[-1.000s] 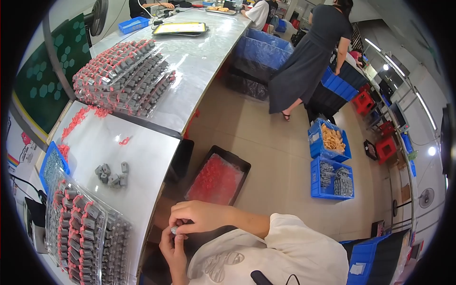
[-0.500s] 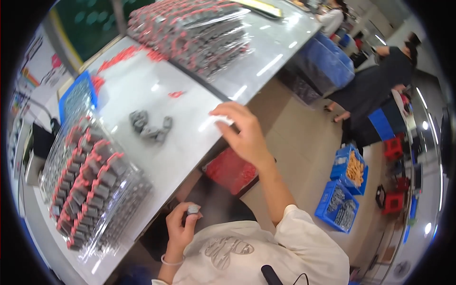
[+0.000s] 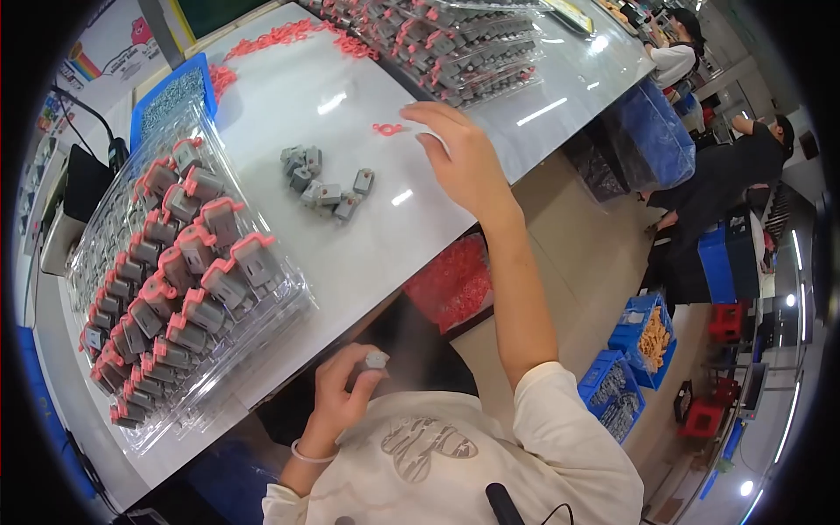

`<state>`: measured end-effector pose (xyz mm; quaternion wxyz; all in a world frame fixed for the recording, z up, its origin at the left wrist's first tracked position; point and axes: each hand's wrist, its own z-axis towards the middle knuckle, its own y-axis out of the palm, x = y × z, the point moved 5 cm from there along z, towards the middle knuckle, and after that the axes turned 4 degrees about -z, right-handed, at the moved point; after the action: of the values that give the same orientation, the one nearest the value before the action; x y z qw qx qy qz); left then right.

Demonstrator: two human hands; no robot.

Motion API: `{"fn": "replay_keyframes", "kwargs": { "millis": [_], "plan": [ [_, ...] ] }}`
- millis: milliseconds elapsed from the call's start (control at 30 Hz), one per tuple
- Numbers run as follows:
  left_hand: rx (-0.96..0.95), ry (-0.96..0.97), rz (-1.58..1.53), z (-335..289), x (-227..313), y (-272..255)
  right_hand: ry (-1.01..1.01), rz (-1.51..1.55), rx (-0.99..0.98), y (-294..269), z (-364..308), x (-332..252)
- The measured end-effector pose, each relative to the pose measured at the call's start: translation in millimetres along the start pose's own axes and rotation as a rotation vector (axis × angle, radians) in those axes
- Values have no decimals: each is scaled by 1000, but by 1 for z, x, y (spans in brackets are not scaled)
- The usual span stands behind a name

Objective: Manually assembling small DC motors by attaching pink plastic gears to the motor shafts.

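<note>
Shirt: white with short sleeves, loose, a grey printed drawing on the chest.
Left hand [image 3: 346, 389]: bare, a thin pale bangle [image 3: 311, 454] sits around the wrist.
Right hand [image 3: 464, 157]: bare, forearm uncovered up to the sleeve.
Chest: a black rounded device [image 3: 501, 506] with a thin black cable.

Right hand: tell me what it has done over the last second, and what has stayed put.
The right hand let go of the small grey part it was working on with the left hand at the lap, and reached forward over the white table toward the loose red ring. It holds nothing yet. The left hand stays low, still gripping the part. The pile of grey parts lies as before.
</note>
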<state>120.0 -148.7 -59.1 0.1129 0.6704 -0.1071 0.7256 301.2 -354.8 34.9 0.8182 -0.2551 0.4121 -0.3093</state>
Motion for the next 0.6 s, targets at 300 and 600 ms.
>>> {"fn": "replay_keyframes", "kwargs": {
  "millis": [300, 600],
  "plan": [
    [-27, 24, -10, 0, 8, -1, -120, -231, -117, 22, -21, -1],
    [-59, 1, -71, 2, 11, 3, -54, -250, -60, -12, -102, -43]
  ]
}}
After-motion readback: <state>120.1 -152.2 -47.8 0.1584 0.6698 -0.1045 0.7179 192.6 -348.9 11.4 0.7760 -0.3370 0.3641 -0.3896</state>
